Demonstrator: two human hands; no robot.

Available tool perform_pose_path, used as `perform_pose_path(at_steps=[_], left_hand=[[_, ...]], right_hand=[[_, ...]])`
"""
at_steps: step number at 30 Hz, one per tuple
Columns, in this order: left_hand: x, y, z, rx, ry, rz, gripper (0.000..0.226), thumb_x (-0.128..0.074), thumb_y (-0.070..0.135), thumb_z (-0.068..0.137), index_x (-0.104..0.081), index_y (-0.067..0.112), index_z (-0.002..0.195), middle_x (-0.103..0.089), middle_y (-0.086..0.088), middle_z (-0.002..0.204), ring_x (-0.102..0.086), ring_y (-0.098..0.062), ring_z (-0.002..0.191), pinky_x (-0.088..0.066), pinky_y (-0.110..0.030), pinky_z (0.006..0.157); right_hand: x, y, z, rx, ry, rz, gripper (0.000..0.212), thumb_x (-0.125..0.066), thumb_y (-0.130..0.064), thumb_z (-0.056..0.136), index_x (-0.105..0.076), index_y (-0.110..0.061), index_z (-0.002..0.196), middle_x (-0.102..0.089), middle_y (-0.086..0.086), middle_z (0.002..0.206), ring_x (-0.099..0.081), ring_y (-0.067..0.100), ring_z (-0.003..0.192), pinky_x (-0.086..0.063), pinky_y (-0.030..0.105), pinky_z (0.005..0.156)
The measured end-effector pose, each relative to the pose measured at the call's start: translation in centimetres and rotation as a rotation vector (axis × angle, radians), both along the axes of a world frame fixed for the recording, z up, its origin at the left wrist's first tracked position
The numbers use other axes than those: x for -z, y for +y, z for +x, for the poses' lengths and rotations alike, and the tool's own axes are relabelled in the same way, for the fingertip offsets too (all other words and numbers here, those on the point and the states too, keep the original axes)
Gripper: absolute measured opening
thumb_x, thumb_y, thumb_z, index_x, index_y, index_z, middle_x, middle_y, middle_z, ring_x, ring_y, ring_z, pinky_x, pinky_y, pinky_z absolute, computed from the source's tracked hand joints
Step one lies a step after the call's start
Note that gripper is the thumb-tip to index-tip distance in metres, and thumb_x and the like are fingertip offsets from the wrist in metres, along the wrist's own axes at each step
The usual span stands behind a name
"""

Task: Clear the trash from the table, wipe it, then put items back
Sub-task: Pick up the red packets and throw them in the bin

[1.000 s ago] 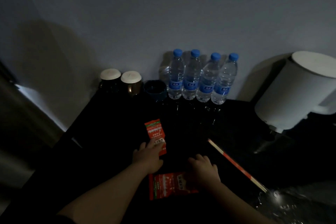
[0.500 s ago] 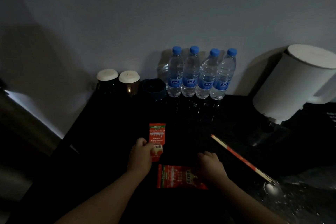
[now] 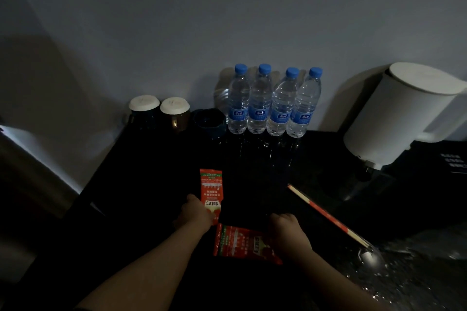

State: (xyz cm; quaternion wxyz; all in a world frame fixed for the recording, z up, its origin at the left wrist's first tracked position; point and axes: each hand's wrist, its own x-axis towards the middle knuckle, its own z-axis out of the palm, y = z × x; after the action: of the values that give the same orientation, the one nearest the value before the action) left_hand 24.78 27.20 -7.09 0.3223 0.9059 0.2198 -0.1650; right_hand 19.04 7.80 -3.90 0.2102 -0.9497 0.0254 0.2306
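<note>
Trash on dark counter (image 3: 151, 171), dim light, head view only.

- Left hand (image 3: 195, 212): fingers curled round the near end of the small red packet (image 3: 211, 189), pinching it. Packet lies lengthwise, far end pointing at the bottles, printed side up.
- Right hand (image 3: 288, 232): knuckles up, fingers curled over the right end of the large red packet (image 3: 242, 242), gripping it. Packet lies crosswise, just nearer than the small one and right of the left forearm. Can't tell if either packet is off the surface.
- Chopsticks (image 3: 328, 217) in a red-and-white paper sleeve lie diagonally right of the right hand, apart from it. Near tip ends by crinkled clear plastic (image 3: 417, 272) at the counter's right front.

Back row along the wall, left to right:
- two dark cups (image 3: 174, 118) with white lids, side by side
- dark blue bowl (image 3: 209, 121)
- four water bottles (image 3: 260, 103), blue caps and labels, upright, touching in a line
- white kettle (image 3: 399, 118), well right of the bottles

Dark card (image 3: 454, 161) with white print sits under the kettle's handle side; text too small to read.
</note>
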Motion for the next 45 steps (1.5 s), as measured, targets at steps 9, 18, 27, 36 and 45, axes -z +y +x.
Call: perform_pose_path(at_steps=[9, 18, 27, 36, 45], left_hand=[[-1.8, 0.8, -0.7, 0.036, -0.183, -0.301, 0.008, -0.047, 0.018, 0.098, -0.054, 0.016, 0.1, -0.063, -0.006, 0.099, -0.058, -0.015, 0.08, -0.045, -0.025, 0.062], [-5.3, 1.8, -0.7, 0.129, -0.188, -0.588, 0.016, -0.052, 0.018, 0.097, -0.046, 0.02, 0.112, -0.056, -0.002, 0.109, -0.061, -0.018, 0.095, -0.053, -0.029, 0.076], [-5.8, 0.8, -1.9, 0.155, -0.244, -0.556, 0.008, -0.048, 0.016, 0.097, -0.051, 0.024, 0.097, -0.055, -0.009, 0.112, -0.059, -0.017, 0.093, -0.046, -0.021, 0.065], [-6.2, -0.1, -3.8, 0.138, -0.211, -0.603, 0.015, -0.051, 0.012, 0.096, -0.049, 0.022, 0.106, -0.056, 0.0, 0.103, -0.062, -0.014, 0.086, -0.053, -0.025, 0.066], [-7.6, -2.7, -6.9, 0.095, -0.205, -0.631, 0.018, -0.058, 0.012, 0.092, -0.053, 0.023, 0.106, -0.055, 0.0, 0.108, -0.061, -0.01, 0.084, -0.051, -0.021, 0.061]], right_hand=[[0.1, 0.1, 0.5, 0.063, 0.077, 0.05, 0.026, -0.056, -0.028, 0.092, -0.051, -0.022, 0.117, -0.05, 0.0, 0.128, -0.042, 0.017, 0.124, -0.041, 0.028, 0.101], [-2.0, -0.6, 0.2, 0.685, -0.071, 0.662, 0.005, -0.058, -0.01, 0.091, -0.056, -0.015, 0.09, -0.062, 0.005, 0.094, -0.062, 0.013, 0.072, -0.048, 0.02, 0.054], [-4.6, 0.2, -1.3, 0.869, 0.056, 1.238, 0.02, -0.042, -0.009, 0.098, -0.06, -0.003, 0.103, -0.067, 0.017, 0.097, -0.066, 0.029, 0.084, -0.055, 0.04, 0.07], [-4.5, 0.9, -2.9, 0.956, 0.012, 1.223, 0.035, -0.038, -0.037, 0.1, -0.061, -0.01, 0.104, -0.067, 0.016, 0.1, -0.065, 0.032, 0.095, -0.051, 0.047, 0.087], [-4.4, -1.4, -4.8, 0.892, 0.004, 1.159, 0.016, -0.048, -0.019, 0.097, -0.054, -0.013, 0.11, -0.061, 0.012, 0.104, -0.064, 0.029, 0.093, -0.055, 0.047, 0.08]])
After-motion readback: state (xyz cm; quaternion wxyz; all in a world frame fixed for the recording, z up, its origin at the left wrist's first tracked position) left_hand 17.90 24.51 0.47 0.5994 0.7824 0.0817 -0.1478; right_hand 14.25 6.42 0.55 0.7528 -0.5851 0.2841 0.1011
